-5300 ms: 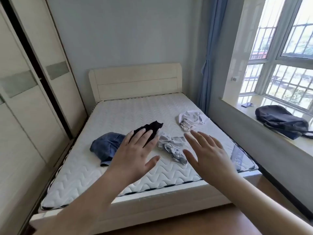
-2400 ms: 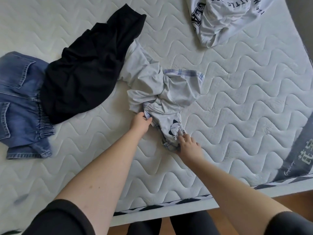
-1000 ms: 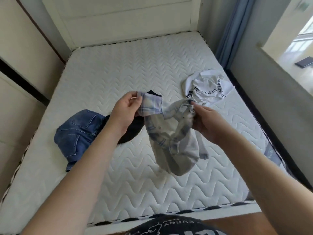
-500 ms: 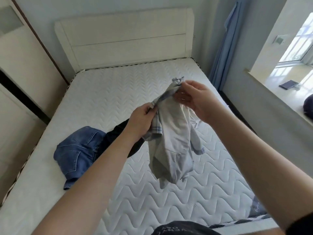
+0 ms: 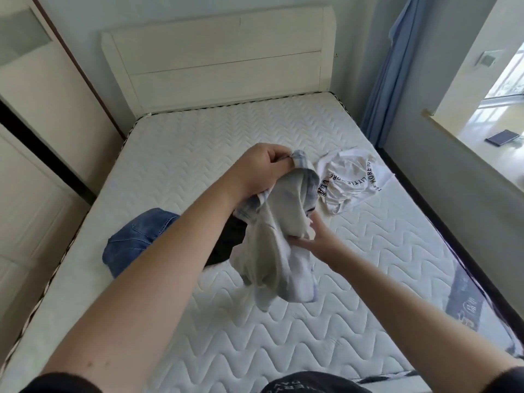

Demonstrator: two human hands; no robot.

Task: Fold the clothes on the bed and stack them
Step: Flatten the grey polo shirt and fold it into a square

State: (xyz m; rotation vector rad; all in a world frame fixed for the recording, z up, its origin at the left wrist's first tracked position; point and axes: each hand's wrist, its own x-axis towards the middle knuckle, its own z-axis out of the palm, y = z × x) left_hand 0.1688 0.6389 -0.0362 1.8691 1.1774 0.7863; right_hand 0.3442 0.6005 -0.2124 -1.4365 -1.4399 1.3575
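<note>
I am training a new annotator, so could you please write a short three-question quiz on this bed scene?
1. True or false: the grey garment lies flat on the mattress.
2. Which hand holds the garment's top end? A) left hand B) right hand C) neither
3. Fill in: the white shirt lies on the side nearer the ____.

Key:
1. False; it hangs in the air between both hands.
2. A
3. window; the jeans lie on the wardrobe side.

The right hand (image 5: 310, 239) dropped lower on the grey garment (image 5: 279, 251).
</note>
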